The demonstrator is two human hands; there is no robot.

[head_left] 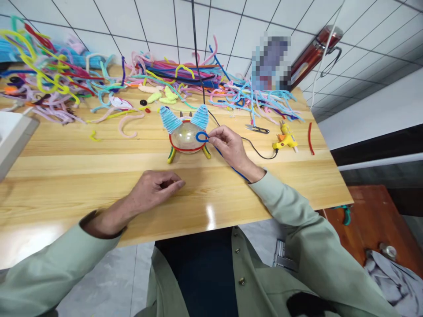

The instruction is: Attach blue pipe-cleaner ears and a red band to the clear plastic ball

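Between finger and thumb, my right hand pinches a blue pipe cleaner whose end is bent into a loop. Its long tail runs back under the wrist. The loop is in front of the right side of a clear round body; whether they touch I cannot tell. That body has a red band around it, two light-blue ribbed ears on top and two yellow-green legs. Nearer the table's front edge rests my left hand, its fingers curled loosely with nothing visible in them.
Heaped pipe cleaners of many colours line the wall side of the wooden table. To the right lie small snips, a yellow glue gun with a black cord, and a red strip. A red flask stands behind.
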